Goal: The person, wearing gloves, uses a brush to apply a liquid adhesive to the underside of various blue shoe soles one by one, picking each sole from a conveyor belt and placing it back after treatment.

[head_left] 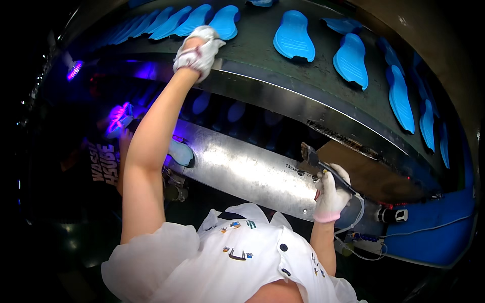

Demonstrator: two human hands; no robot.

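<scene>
My left hand [198, 54], in a white glove, reaches far forward over the dark conveyor belt [257, 48]. It overlaps the near end of a bright blue shoe sole [224, 23] and lies beside another blue sole [196, 20]. Its fingers are partly hidden and blurred, so I cannot see whether they grip. Lower right, my right hand [333, 196], gloved in white with a pink cuff, is closed around a brush [310, 155]. The brush has a black handle with a pale tube or cable hanging from it. Its dark bristles point up and left, above the metal shelf.
Blue soles line the belt, in a row at the far left and spaced apart, like this one [350, 60], at right. Below runs a metal shelf [242, 169] with a pale sole [180, 153]. A co-worker [96, 161] holds a sole under purple light at left.
</scene>
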